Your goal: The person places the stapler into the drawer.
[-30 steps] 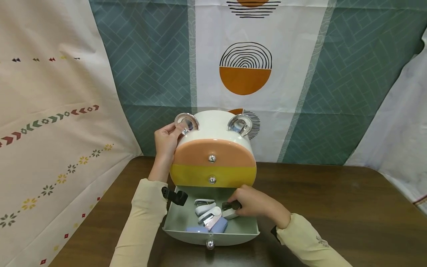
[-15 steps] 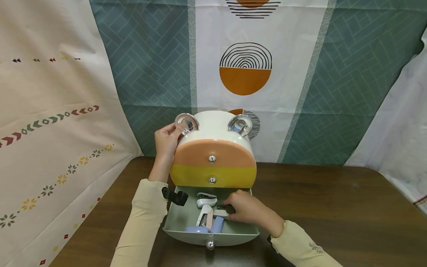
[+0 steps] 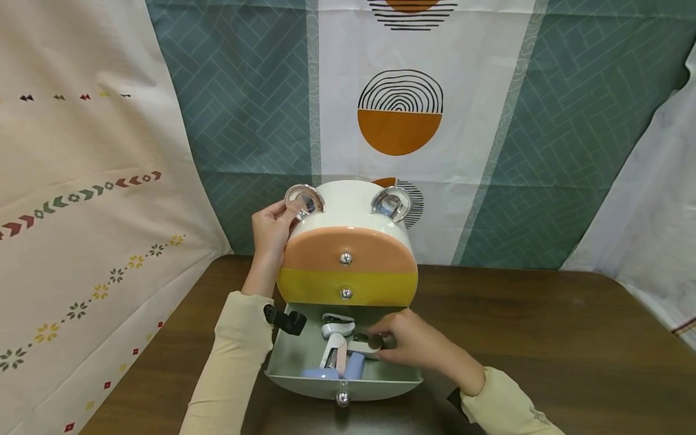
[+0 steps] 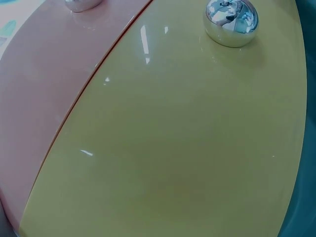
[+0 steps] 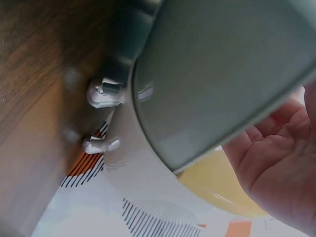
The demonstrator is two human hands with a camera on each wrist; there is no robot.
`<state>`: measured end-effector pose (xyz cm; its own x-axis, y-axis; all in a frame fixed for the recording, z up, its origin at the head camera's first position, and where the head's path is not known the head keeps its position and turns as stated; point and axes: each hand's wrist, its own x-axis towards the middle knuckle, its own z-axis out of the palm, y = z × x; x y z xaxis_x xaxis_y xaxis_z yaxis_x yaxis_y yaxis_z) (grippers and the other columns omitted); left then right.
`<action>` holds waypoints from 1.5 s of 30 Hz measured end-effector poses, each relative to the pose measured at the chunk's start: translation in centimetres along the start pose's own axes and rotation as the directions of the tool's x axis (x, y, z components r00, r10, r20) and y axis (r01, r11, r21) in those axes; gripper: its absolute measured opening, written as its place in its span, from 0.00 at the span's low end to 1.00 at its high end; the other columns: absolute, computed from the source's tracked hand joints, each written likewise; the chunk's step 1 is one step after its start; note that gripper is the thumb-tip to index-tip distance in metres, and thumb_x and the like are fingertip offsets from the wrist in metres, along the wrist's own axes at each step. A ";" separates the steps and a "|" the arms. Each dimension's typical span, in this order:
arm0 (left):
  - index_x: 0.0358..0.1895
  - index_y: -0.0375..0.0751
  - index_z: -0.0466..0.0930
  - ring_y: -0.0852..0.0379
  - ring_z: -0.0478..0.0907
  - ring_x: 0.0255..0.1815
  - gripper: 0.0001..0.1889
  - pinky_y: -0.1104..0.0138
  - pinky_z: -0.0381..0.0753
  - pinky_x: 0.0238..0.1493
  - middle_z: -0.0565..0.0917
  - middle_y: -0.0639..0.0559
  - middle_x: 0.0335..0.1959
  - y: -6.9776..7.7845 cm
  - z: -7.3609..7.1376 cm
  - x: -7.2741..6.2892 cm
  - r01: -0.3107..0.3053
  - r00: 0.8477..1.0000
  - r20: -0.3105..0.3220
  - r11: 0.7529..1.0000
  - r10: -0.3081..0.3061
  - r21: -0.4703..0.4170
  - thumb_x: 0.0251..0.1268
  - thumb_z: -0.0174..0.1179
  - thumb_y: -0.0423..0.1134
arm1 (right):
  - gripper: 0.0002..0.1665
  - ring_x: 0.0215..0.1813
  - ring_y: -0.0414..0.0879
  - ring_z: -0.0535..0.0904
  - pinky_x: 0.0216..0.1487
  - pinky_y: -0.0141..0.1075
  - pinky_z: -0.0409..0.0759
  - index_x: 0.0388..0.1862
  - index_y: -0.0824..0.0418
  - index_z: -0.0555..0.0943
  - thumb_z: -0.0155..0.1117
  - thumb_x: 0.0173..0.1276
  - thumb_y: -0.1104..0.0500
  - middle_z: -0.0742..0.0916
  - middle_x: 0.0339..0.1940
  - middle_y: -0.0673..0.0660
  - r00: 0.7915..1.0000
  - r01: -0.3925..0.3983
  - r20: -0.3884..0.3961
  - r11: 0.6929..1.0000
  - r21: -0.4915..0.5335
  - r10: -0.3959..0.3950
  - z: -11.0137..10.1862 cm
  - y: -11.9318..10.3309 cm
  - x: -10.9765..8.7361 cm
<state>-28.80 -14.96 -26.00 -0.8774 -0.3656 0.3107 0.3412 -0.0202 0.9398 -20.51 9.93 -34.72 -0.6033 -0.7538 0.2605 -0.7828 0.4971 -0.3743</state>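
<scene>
My left hand (image 3: 270, 226) grips the left chrome ring (image 3: 304, 198) on top of a rounded drawer box (image 3: 350, 208). My right hand (image 3: 413, 341) reaches into the grey-green bottom drawer (image 3: 293, 356), which is pulled out. Its fingers stand apart around the right end of a white stapler (image 3: 359, 347) with dark metal parts; a dark gap shows behind that end. Other staplers lie beside it: a white one (image 3: 337, 329) at the back and a white-and-pink one (image 3: 335, 353). In the right wrist view, the right palm (image 5: 284, 168) is beside the drawer's outer wall (image 5: 217, 89).
A pale blue piece (image 3: 355, 365) and another blue piece (image 3: 321, 374) lie at the drawer's front. The orange drawer (image 3: 315, 257) and yellow drawer (image 3: 315, 287) above are closed. Underneath is a brown wooden table (image 3: 516, 338); a patterned curtain (image 3: 244, 121) hangs behind.
The right hand first shifted left with the white stapler, setting it among the others, then drew back slightly to the right while the stapler stayed nearly in place. The left hand has not moved.
</scene>
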 end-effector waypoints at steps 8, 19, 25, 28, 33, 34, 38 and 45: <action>0.51 0.31 0.78 0.65 0.78 0.35 0.18 0.75 0.78 0.35 0.81 0.38 0.47 -0.1 -0.1 0.0 0.006 1.000 -0.006 1.000 -0.006 0.008 0.59 0.60 0.37 | 0.16 0.34 0.41 0.80 0.34 0.28 0.78 0.40 0.67 0.83 0.70 0.51 0.63 0.86 0.36 0.55 0.998 -0.021 -0.064 0.992 0.122 0.029 -0.9 -1.3 -1.6; 0.51 0.31 0.78 0.64 0.79 0.35 0.17 0.75 0.78 0.35 0.81 0.39 0.47 0.0 0.0 0.0 -0.001 1.000 0.000 1.000 0.001 0.001 0.60 0.60 0.37 | 0.14 0.33 0.35 0.80 0.33 0.27 0.79 0.38 0.67 0.83 0.71 0.52 0.62 0.86 0.31 0.53 0.989 0.024 -0.148 0.955 0.297 0.021 -0.9 -4.5 -3.5; 0.51 0.30 0.78 0.65 0.78 0.32 0.17 0.76 0.78 0.33 0.81 0.38 0.46 0.1 0.0 0.0 -0.008 1.000 0.001 1.000 0.008 -0.005 0.60 0.60 0.36 | 0.14 0.33 0.34 0.81 0.33 0.25 0.78 0.37 0.67 0.83 0.70 0.54 0.60 0.87 0.32 0.55 0.993 0.037 -0.121 0.934 0.355 0.007 0.1 -5.9 -3.9; 0.51 0.30 0.78 0.65 0.78 0.33 0.17 0.76 0.78 0.34 0.81 0.38 0.47 0.1 0.0 0.0 -0.002 1.000 0.002 1.000 0.002 0.005 0.60 0.60 0.36 | 0.14 0.33 0.33 0.80 0.32 0.24 0.78 0.38 0.68 0.83 0.69 0.55 0.60 0.86 0.32 0.55 0.996 0.031 -0.089 0.926 0.377 0.003 0.9 -6.3 -4.0; 0.51 0.32 0.78 0.64 0.78 0.35 0.17 0.75 0.78 0.35 0.81 0.39 0.47 0.1 0.0 0.0 0.004 1.000 0.004 1.000 -0.004 0.016 0.60 0.59 0.37 | 0.15 0.33 0.31 0.78 0.32 0.25 0.78 0.39 0.68 0.83 0.68 0.55 0.60 0.86 0.32 0.53 0.997 -0.080 0.041 0.870 0.486 0.068 2.0 -6.6 -3.9; 0.51 0.32 0.78 0.64 0.78 0.35 0.17 0.75 0.78 0.35 0.81 0.39 0.47 0.1 0.0 0.0 0.005 1.000 0.004 1.000 -0.005 0.015 0.60 0.59 0.37 | 0.15 0.33 0.31 0.78 0.32 0.25 0.78 0.40 0.68 0.83 0.68 0.55 0.60 0.86 0.32 0.53 0.994 -0.104 0.065 0.862 0.496 0.082 2.3 -6.6 -3.8; 0.51 0.32 0.78 0.64 0.78 0.34 0.17 0.75 0.78 0.35 0.81 0.39 0.47 0.1 0.0 0.0 0.010 1.000 0.001 1.000 -0.010 0.020 0.60 0.59 0.37 | 0.15 0.32 0.30 0.77 0.31 0.25 0.77 0.40 0.67 0.83 0.68 0.56 0.59 0.86 0.30 0.52 0.983 -0.170 0.131 0.884 0.435 0.125 3.2 -6.7 -3.4; 0.51 0.32 0.78 0.64 0.78 0.35 0.18 0.75 0.78 0.36 0.81 0.39 0.47 0.1 -0.1 0.0 0.010 1.000 0.005 1.000 -0.010 0.029 0.60 0.60 0.38 | 0.14 0.21 0.28 0.67 0.21 0.21 0.68 0.37 0.63 0.85 0.66 0.57 0.55 0.77 0.17 0.40 0.964 -0.248 0.148 0.945 0.212 0.220 4.4 -7.2 -2.6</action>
<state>-28.75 -15.01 -25.94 -0.8824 -0.3604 0.3023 0.3230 0.0029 0.9464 -12.62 6.47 -36.59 -0.7312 -0.6812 0.0375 -0.5580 0.5656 -0.6072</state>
